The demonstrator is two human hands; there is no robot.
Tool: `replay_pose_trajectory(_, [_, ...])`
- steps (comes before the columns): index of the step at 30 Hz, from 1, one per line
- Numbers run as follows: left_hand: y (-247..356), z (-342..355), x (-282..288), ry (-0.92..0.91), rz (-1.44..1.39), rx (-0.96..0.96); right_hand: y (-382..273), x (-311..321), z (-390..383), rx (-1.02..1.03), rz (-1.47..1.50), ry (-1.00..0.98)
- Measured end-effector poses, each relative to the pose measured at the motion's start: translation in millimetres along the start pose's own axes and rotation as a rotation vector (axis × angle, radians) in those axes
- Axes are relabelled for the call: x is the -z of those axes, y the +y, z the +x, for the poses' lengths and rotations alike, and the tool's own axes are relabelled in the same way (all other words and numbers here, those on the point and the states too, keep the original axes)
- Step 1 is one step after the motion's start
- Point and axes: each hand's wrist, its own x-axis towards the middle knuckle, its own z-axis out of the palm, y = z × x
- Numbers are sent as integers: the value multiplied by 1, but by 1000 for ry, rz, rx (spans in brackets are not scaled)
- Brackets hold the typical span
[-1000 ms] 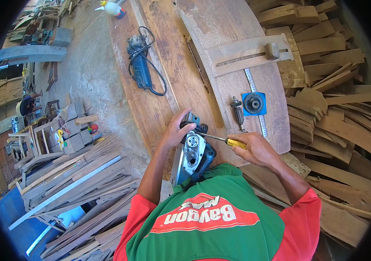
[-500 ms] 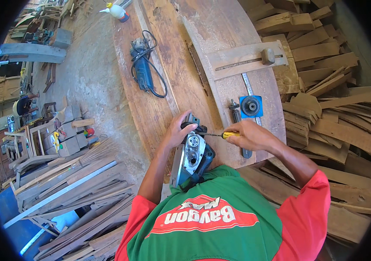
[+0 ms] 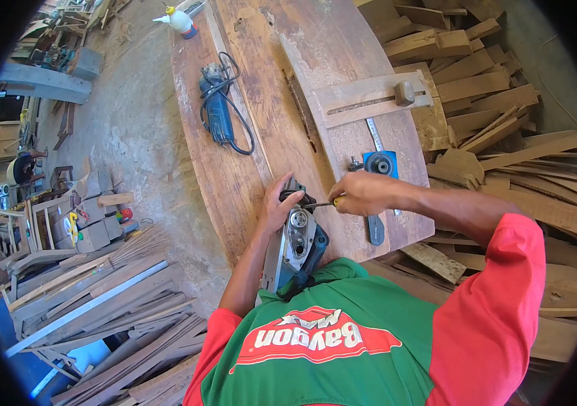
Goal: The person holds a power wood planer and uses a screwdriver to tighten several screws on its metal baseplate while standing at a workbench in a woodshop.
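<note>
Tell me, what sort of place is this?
Most likely a woodworking shop: a plank workbench bears a blue power tool, offcuts are heaped beside it, and boards are stacked on the floor.

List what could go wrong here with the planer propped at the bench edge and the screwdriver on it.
1. The screwdriver in the right hand points toward the left hand that steadies the electric planer; a slip could jab those fingers.
2. The planer sits tilted at the edge of the wooden bench, against the person's body; it could slide off if the left hand lets go.
</note>
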Motion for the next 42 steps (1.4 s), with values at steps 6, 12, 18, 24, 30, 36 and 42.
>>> replay_pose_trajectory(6, [-4, 0, 0, 7, -14, 14, -32, 15, 8, 221, -731, -47])
replay_pose_trajectory(12, [41, 0, 20, -79, 269, -245, -39, 14, -1, 79, -486, 328])
replay_pose_trajectory(18, [124, 15, 14, -585, 390, -263, -25, -12, -2, 82, -122, 697])
replay_pose_trajectory(24, [118, 21, 12, -538, 369, -266, -36, -3, -40, -308, -101, 579])
replay_pose_trajectory(30, [118, 18, 1, -472, 376, -327, -12, -18, -46, 277, -109, 671])
replay_pose_trajectory(36, [112, 16, 0, -437, 376, -255, -24, -5, -47, -148, -86, 600])
replay_pose_trajectory(42, [122, 17, -3, -394, 354, -257, -17, -22, -43, 125, -41, 865])
